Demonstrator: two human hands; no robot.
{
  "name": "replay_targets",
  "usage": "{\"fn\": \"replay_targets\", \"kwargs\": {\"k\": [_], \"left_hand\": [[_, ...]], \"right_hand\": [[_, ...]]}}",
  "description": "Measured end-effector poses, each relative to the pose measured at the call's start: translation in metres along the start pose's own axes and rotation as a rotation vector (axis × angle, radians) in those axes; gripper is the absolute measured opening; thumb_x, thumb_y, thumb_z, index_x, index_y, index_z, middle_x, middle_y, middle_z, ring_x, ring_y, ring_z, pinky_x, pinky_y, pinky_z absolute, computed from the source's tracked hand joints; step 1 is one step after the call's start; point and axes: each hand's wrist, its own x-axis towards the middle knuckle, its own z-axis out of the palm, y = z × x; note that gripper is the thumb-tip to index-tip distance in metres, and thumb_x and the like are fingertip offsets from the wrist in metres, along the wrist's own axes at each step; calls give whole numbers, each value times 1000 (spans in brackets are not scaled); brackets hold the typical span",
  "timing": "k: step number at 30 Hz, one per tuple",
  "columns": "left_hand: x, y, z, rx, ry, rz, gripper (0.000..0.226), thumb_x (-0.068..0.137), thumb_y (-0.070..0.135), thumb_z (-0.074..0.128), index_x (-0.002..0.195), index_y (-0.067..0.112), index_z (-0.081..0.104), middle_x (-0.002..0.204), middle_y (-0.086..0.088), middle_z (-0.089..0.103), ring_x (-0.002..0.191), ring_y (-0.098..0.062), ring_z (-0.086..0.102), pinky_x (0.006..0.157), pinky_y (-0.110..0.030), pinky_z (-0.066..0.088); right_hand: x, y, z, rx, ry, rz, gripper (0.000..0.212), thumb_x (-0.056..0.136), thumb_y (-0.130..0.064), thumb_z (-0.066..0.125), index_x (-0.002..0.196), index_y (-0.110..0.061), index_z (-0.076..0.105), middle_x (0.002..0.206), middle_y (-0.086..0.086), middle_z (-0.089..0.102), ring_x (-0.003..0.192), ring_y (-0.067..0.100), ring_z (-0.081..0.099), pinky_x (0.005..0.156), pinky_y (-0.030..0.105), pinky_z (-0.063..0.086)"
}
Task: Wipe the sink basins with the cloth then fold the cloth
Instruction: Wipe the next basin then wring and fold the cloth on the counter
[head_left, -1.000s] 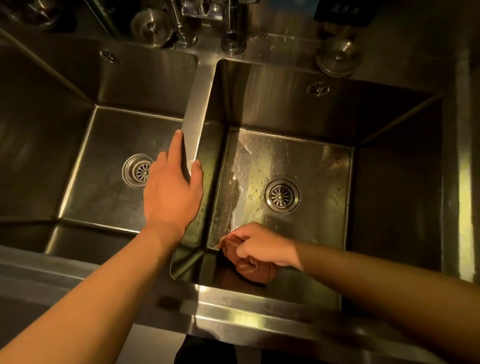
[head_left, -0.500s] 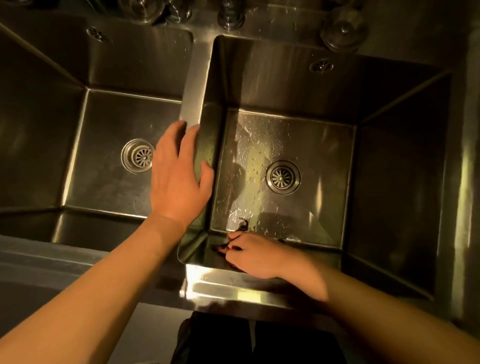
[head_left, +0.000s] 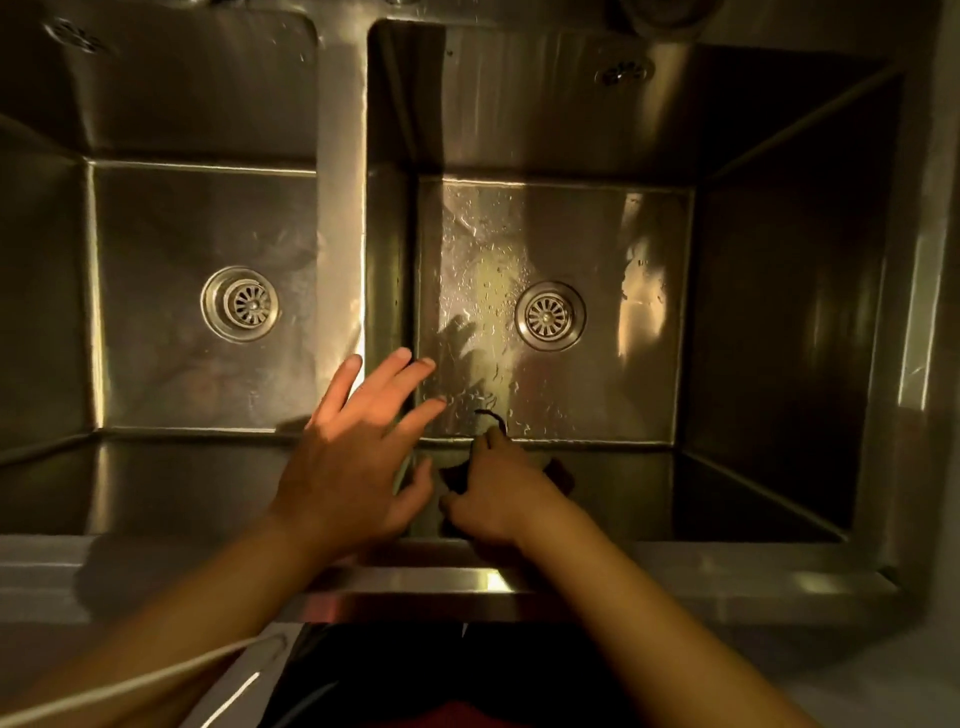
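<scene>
head view | right hand closed on dark cloth, pressed at near wall of right basin | left hand open, empty, just left of cloth | wiping probably goes on rightward along near wall

- Two sink basins: the left basin and the right basin, side by side with a steel divider between them.
- Two round drain strainers, one in each basin floor: the left drain and the right drain.
- Two overflow openings on the back walls: one in the left basin, one in the right.
- Two bare hands: the left hand and the right hand.
- One dark cloth, mostly hidden under the right hand.
</scene>
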Motion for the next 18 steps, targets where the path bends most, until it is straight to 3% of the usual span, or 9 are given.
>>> {"fn": "replay_targets", "kwargs": {"k": [2, 3, 7, 10, 15, 18], "left_hand": [[1, -1, 0, 22, 7, 13, 54, 85, 33, 68, 135, 10, 67, 157, -15, 47, 154, -31, 35, 128, -57, 14], [1, -1, 1, 37, 11, 23, 55, 85, 34, 68, 135, 11, 68, 157, -15, 47, 153, -31, 36, 127, -58, 16], [2, -2, 1, 52, 10, 14, 55, 86, 38, 65, 135, 13, 67, 156, -13, 48, 152, -31, 37, 127, -54, 15], [3, -2, 1, 39, -2, 7, 56, 87, 39, 62, 137, 14, 65, 155, -13, 48, 152, -31, 37, 128, -52, 11], [2, -2, 3, 17, 4, 10, 56, 87, 38, 61, 137, 14, 65, 155, -14, 48, 152, -31, 37, 128, -53, 11], [2, -2, 3, 20, 16, 10, 55, 87, 36, 61, 137, 13, 65, 154, -15, 50, 150, -32, 40, 127, -54, 13]], "right_hand": [[10, -6, 0, -69, -36, -35, 59, 92, -52, 48, 135, -13, 61, 144, 18, 51, 129, 37, 51, 104, 46, 46], [16, -8, -2, -66, -74, -33, 52, 94, -50, 46, 127, -13, 66, 136, 17, 58, 124, 37, 55, 101, 46, 48], [47, 11, -10, -117, -251, 20, 54, 102, -43, 43, 148, -16, 49, 150, 14, 50, 135, 36, 49, 112, 49, 42], [50, 51, -20, -37, -216, 73, 61, 101, -42, 45, 158, -29, 29, 160, 10, 39, 143, 34, 42, 116, 49, 37], [25, 134, -33, -24, -149, 290, 53, 101, -40, 43, 153, -34, 38, 147, 8, 54, 122, 31, 58, 105, 46, 48], [15, 126, -32, -50, -181, 290, 50, 100, -33, 45, 149, -27, 48, 143, 8, 57, 113, 26, 61, 101, 40, 51]]}}
